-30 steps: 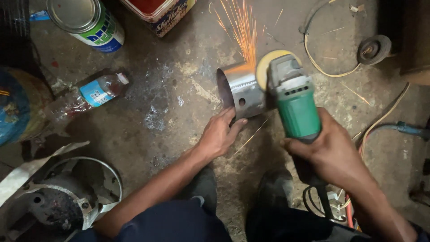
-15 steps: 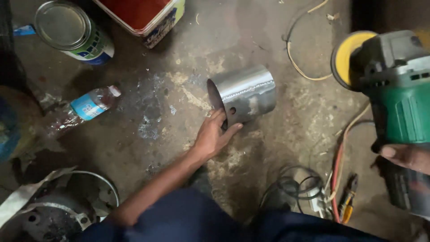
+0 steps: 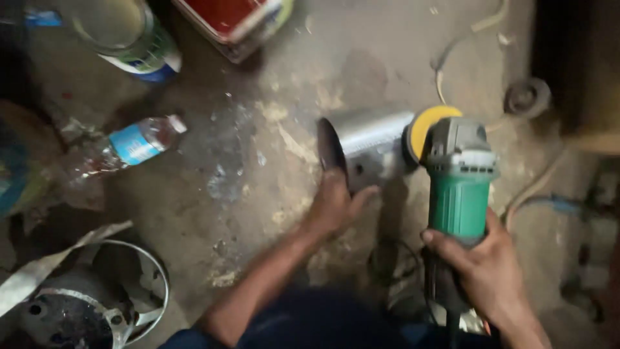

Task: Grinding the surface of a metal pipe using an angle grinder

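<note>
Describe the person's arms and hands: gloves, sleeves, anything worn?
Both hands bare, no gloves. Left hand and its forearm are uncovered up to a dark blue sleeve near the elbow. Right hand and wrist are also uncovered; no sleeve shows on that side. No watch, rings or bands visible; the picture is somewhat blurred.

Dull grey sheet-metal cylinder, smooth w/ faint sheen. Grinder: matt green plastic body, grey metal head. Floor: rough, stained concrete. Clear plastic bottle.
</note>
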